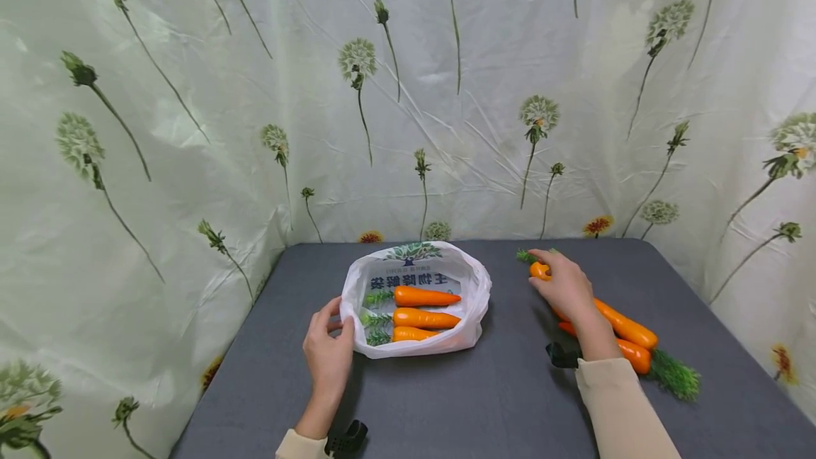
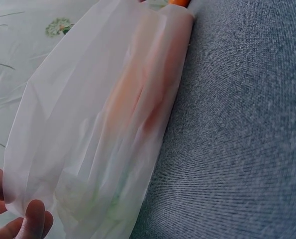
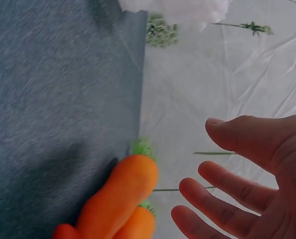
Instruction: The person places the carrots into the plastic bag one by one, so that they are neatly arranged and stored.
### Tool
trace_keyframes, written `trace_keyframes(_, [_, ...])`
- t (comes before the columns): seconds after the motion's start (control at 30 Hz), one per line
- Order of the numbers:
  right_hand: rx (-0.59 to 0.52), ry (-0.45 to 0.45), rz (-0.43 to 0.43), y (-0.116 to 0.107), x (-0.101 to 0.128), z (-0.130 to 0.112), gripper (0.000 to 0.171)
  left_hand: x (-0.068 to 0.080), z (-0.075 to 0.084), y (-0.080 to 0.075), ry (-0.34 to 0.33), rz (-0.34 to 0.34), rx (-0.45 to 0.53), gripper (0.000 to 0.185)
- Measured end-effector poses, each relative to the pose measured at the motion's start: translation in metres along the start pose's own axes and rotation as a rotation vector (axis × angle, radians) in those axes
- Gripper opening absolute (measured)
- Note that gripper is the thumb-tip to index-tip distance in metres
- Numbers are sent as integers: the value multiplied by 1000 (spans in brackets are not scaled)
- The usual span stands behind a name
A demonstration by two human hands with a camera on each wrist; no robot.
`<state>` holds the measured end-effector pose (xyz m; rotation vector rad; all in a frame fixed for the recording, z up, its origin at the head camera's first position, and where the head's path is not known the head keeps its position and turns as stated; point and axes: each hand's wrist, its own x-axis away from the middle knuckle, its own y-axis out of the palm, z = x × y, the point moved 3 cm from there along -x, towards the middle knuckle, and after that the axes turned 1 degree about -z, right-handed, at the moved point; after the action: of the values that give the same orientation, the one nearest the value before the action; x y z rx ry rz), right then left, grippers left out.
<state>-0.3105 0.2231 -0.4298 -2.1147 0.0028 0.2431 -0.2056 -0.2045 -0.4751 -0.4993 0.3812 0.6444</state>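
A white plastic bag (image 1: 426, 350) with a printed green tree lies with its mouth facing me, three orange carrots (image 1: 423, 318) visible inside, leafy ends to the left. My left hand (image 1: 328, 349) pinches the bag's left rim; in the left wrist view, the thumb and fingers stand on either side of the thin film (image 2: 53, 114). Over a group of loose carrots (image 1: 627, 324) at the right hovers my right hand (image 1: 566, 289), partly covering them. The right wrist view has its fingers (image 3: 227, 196) spread, holding nothing, apart from the nearest carrot (image 3: 120, 191).
The dark grey table (image 1: 459, 402) carries the bag left of middle and the loose carrots on the right. One loose carrot's green top (image 1: 676, 374) points toward the right front. Behind the table's far edge hangs a pale curtain (image 1: 478, 126) printed with dandelions.
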Motion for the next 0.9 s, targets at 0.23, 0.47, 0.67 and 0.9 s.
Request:
trace_keyframes(0.23, [21,56,-36,8,4,15,62,2,0,0,7,2,-1,35])
trace_keyframes(0.47, [42,86,-42,11,3,26,64,1,1,0,16,7,-8,35])
trace_keyframes(0.67, [64,104,-60,14,2,31,66,0,4,0,24,9,-8,35])
trace_keyframes(0.9, [81,101,-81,19,1,32,69,1,4,-1,31,13,-16,35])
